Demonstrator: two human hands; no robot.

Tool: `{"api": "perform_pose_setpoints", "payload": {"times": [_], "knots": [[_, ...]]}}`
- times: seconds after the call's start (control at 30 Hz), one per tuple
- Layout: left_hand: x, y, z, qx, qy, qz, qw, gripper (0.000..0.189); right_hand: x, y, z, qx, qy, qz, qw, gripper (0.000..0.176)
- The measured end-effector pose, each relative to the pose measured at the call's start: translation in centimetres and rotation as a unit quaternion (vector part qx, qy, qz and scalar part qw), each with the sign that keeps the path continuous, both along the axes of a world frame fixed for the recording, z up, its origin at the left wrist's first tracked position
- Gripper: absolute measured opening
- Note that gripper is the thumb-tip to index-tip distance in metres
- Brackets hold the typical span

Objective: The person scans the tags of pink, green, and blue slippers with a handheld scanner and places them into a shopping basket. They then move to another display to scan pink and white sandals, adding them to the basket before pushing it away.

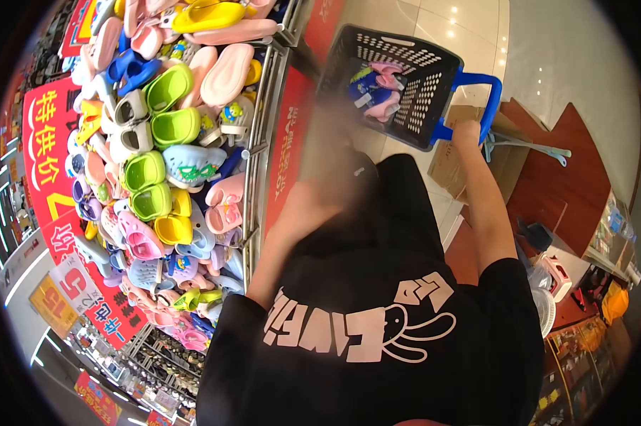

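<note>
Right arm stretched forward, nearly straight; right hand [467, 133] fisted, fingers curled tight. Left forearm angled forward; left hand [319, 193] motion-blurred, finger pose unreadable.

Bright, even shop light; lamps glint as small glare spots on the floor tiles [469, 28] above the basket [405, 78]. Below the basket the left hand [320, 199] is motion-blurred. Fisheye edges bend and go black.
</note>
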State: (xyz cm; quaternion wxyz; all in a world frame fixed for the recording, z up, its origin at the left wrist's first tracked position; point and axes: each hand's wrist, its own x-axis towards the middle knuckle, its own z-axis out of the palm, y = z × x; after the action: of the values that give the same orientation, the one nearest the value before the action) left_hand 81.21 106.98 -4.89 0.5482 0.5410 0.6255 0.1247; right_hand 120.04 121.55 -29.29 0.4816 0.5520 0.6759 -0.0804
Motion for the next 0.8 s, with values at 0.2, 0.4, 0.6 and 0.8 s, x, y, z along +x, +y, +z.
{"api": "perform_pose_setpoints", "payload": {"times": [0.2,0.4,0.6,0.8], "knots": [[2.6,4.6,-3.1,-0.044,0.024,0.032,0.998,0.041,0.3,5.6,2.3,-0.031,-0.040,-0.038,0.998,0.021],[9.0,9.0,-3.1,-0.063,0.132,0.052,0.988,0.043,3.8,12.7,1.2,-0.039,0.051,0.051,0.997,0.020],[14.9,12.1,-3.3,-0.088,0.116,0.069,0.987,0.045,3.5,15.8,4.9,-0.050,0.048,0.147,0.987,0.019],[15.7,13.2,-4.4,-0.103,0.105,0.078,0.986,0.044,2.8,13.3,6.0,-0.068,0.065,0.161,0.982,0.019]]}}
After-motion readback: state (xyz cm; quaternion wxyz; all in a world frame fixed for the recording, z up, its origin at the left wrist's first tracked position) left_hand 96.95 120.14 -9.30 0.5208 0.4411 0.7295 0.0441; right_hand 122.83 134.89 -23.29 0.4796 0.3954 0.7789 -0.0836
